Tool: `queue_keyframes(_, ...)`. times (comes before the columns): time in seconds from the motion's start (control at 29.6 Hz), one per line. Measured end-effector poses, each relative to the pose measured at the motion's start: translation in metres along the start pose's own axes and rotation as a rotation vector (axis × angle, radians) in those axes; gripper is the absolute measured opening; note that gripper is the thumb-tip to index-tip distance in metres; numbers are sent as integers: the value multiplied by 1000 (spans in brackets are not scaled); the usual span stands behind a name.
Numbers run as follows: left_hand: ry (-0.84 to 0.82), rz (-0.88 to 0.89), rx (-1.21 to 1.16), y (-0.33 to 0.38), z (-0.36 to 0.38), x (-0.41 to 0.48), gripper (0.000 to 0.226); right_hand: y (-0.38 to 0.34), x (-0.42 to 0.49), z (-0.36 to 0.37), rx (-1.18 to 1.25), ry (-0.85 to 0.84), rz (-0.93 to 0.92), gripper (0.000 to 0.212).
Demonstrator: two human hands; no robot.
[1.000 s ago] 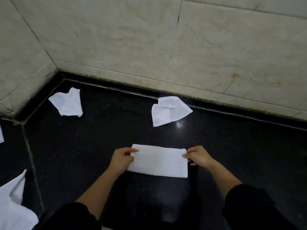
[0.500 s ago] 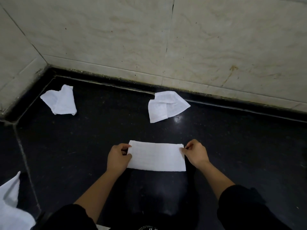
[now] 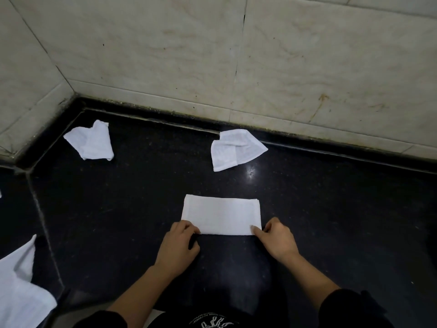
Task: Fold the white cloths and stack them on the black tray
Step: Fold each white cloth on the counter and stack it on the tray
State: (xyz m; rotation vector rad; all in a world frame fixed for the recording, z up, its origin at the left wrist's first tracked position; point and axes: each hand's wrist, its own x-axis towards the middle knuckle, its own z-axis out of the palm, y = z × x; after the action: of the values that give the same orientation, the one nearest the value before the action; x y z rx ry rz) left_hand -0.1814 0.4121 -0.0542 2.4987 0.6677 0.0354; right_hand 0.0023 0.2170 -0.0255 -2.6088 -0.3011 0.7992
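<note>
Head view only, so one pass. Folded cloth lay flat on the black floor as a neat rectangle, apparently one fold in. Left hand pinched its near-left corner, fingertips on the edge; right hand pinched its near-right corner the same way. Both were grasping that cloth, neither was free.

Relative to the folded cloth: a crumpled cloth sat beyond it toward the wall, slightly right. A second crumpled cloth lay far left and beyond it, near the corner of the wall. A larger loose cloth sat well to the left and nearer the person, cut off by the frame edge. A sliver of white showed at the far left edge; couldn't tell what it was.

Black tray: not identifiable anywhere in this view, so no stack could be confirmed.

Judgement on progress: early. One cloth was partway folded, likely needing another fold before stacking. At least three more cloths were untouched and unfolded. Nothing visibly stacked yet. Remaining: finish this fold, place it on the tray, repeat for the rest.
</note>
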Motion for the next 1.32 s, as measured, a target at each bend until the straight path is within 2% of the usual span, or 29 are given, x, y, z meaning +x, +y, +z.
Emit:
queue_keyframes(0.1, 1, -37, -29, 0, 2, -4, 24, 1, -2, 9, 125, -46, 105, 47)
queue_keyframes(0.2, 11, -97, -53, 0, 2, -3, 21, -4, -2, 12, 236, -68, 177, 38)
queue_keyframes(0.3, 60, -204, -91, 0, 1, -2, 21, -10, -3, 12, 473, -115, 288, 28)
queue_keyframes(0.47, 96, -309, -243, -2, -4, 4, 20, -19, -2, 14, 775, -38, 416, 29)
queue_keyframes(0.61, 116, -418, -334, -5, -4, 9, 20, -27, -1, 16, 839, 66, 446, 21)
queue_keyframes(0.78, 56, -470, -416, -4, -3, 14, 5, -26, -1, 10, 878, 167, 495, 14)
queue_keyframes(0.95, 9, -531, -516, -9, -3, 16, 4, -26, 5, 2, 915, 149, 518, 14)
queue_keyframes(1.05, 10, -568, -588, -11, -3, 17, 10, -32, 6, 3, 902, 190, 449, 6)
queue_keyframes(1.15, 33, -642, -704, -12, -5, 18, 17, -48, 1, 7, 780, 212, 227, 6)
queue_keyframes(1.32, 19, -722, -777, -16, -2, 22, 18, -87, -15, 22, 547, 53, -54, 9)
